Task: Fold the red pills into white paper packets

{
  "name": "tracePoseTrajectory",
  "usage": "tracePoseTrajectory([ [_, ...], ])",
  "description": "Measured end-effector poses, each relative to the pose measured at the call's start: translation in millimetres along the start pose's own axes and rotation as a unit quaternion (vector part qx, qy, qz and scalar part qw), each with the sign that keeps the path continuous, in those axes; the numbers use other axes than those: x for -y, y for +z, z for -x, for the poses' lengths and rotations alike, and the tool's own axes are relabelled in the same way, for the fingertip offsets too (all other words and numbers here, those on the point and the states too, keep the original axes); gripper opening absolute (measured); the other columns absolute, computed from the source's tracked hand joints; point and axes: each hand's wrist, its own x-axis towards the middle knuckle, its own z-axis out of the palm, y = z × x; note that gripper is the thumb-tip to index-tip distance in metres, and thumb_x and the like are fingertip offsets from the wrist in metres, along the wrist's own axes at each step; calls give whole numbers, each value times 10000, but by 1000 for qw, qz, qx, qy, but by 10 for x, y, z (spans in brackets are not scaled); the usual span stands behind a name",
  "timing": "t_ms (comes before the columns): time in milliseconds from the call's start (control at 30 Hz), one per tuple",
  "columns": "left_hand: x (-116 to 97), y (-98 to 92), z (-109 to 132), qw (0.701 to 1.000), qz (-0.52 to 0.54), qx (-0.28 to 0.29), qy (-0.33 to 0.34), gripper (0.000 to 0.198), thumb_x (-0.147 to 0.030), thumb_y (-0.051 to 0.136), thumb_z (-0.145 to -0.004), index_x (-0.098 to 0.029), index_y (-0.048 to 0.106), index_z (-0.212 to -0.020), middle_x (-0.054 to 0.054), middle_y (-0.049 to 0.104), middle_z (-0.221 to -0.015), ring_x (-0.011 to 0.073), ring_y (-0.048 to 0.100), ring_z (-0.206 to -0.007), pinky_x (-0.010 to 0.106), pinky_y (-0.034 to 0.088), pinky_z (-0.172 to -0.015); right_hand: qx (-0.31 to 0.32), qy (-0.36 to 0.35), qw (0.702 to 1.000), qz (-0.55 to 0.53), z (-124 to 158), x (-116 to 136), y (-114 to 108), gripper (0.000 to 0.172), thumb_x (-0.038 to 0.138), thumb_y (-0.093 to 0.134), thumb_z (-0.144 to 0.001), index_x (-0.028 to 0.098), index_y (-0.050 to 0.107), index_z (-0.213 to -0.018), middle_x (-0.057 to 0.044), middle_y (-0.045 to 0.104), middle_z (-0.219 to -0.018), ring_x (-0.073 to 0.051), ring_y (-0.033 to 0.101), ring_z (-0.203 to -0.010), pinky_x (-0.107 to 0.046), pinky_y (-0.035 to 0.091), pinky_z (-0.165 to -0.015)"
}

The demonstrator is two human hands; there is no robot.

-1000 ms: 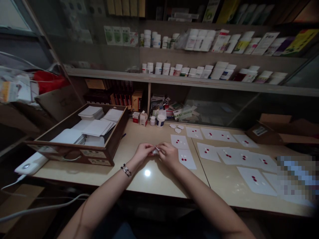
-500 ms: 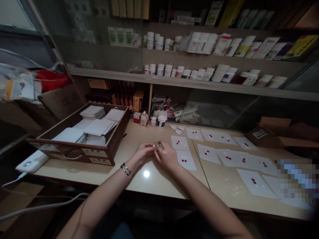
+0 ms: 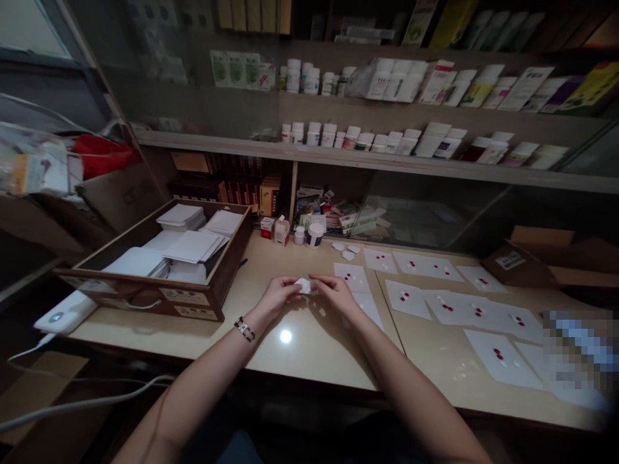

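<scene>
A small folded white paper packet (image 3: 304,285) is held above the table between my two hands. My left hand (image 3: 279,298) pinches its left side, and my right hand (image 3: 334,294) grips its right edge with thumb and fingers. Just right of my right hand lie white paper sheets (image 3: 356,271) with red and white pills on them; my right hand and wrist partly cover the nearer one. Beyond them sit a few small folded white packets (image 3: 347,255). More sheets with pills (image 3: 447,308) spread over the right of the table.
On the left stands a wooden drawer (image 3: 220,296) with stacks of white paper. Small boxes (image 3: 282,231) and a white jar (image 3: 314,236) line the back. Medicine bottles fill the shelf (image 3: 271,149) above. An open cardboard box (image 3: 512,264) sits far right.
My right hand has drawn back a little to the right and its fingers have straightened. The folded packet, mostly covered before, now shows between my hands. The view has shifted slightly.
</scene>
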Motion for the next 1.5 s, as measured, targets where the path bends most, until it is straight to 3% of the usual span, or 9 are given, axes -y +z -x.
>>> tracePoseTrajectory([
  [167, 31, 3, -23, 999, -7, -28, -14, 216, -194, 793, -596, -73, 701, -749, 88, 681, -709, 108, 616, -568, 182, 479, -537, 55, -1, 998, -26, 0, -8, -15, 359, 386, 624, -755, 125, 720, -983, -114, 714, -849, -195, 640, -696, -279, 484, -606],
  [300, 61, -16, -36, 999, -12, -47, -13, 184, -179, 793, -583, -81, 671, -679, 58, 650, -642, 96, 597, -509, 172, 472, -489, 15, -44, 998, 51, 69, 76, 25, 444, 331, 691, -702, 144, 673, -1104, -93, 713, -864, -181, 630, -700, -274, 490, -622],
  [500, 51, -16, -27, 998, -5, -52, -22, 211, -202, 786, -580, -87, 636, -674, 52, 635, -637, 91, 596, -526, 159, 468, -486, -1, -108, 990, 90, 86, 75, 88, 357, 301, 682, -708, 170, 698, -1039, -73, 715, -905, -178, 632, -728, -252, 479, -612],
  [633, 66, 11, -10, 999, -39, -19, -12, 274, -262, 818, -536, -91, 635, -649, 32, 605, -610, 79, 562, -516, 163, 461, -491, -66, -96, 988, 98, 44, 1, 137, 183, 277, 608, -765, 162, 734, -831, -67, 719, -776, -171, 624, -646, -256, 471, -598],
  [867, 50, 62, 51, 998, -68, -7, 13, 406, -457, 802, -545, -101, 644, -659, 3, 564, -570, 72, 518, -494, 181, 436, -488, -113, -166, 968, 147, 83, -29, 162, 178, 242, 568, -805, 174, 732, -789, -72, 725, -756, -174, 638, -626, -253, 460, -577],
  [967, 39, 83, 65, 997, -67, -15, 38, 396, -457, 787, -560, -102, 648, -664, 8, 576, -580, 82, 522, -503, 193, 437, -494, -134, -226, 944, 201, 121, -49, 178, 194, 226, 540, -829, 182, 729, -835, -73, 729, -794, -170, 647, -657, -253, 467, -615],
  [1133, 112, 71, 17, 992, -85, -60, 76, 305, -375, 766, -563, -109, 618, -577, 1, 556, -544, 80, 494, -498, 183, 400, -468, -151, -315, 864, 364, 164, -44, 235, 204, 190, 507, -856, 179, 709, -836, -58, 704, -728, -156, 619, -649, -248, 412, -622],
  [1267, 156, 22, -32, 996, -41, -60, 47, 278, -340, 763, -562, -112, 607, -592, 4, 561, -570, 87, 521, -514, 188, 425, -480, -134, -339, 808, 462, 169, -7, 234, 198, 181, 503, -870, 172, 695, -823, -56, 675, -700, -143, 576, -603, -254, 361, -578],
  [1500, 57, -32, -15, 1000, -5, -11, -10, 294, -323, 795, -575, -105, 634, -689, 35, 617, -647, 99, 579, -532, 199, 475, -491, -79, -327, 805, 489, 176, -5, 185, 195, 189, 480, -879, 158, 671, -905, -72, 663, -785, -152, 567, -675, -257, 367, -615],
])
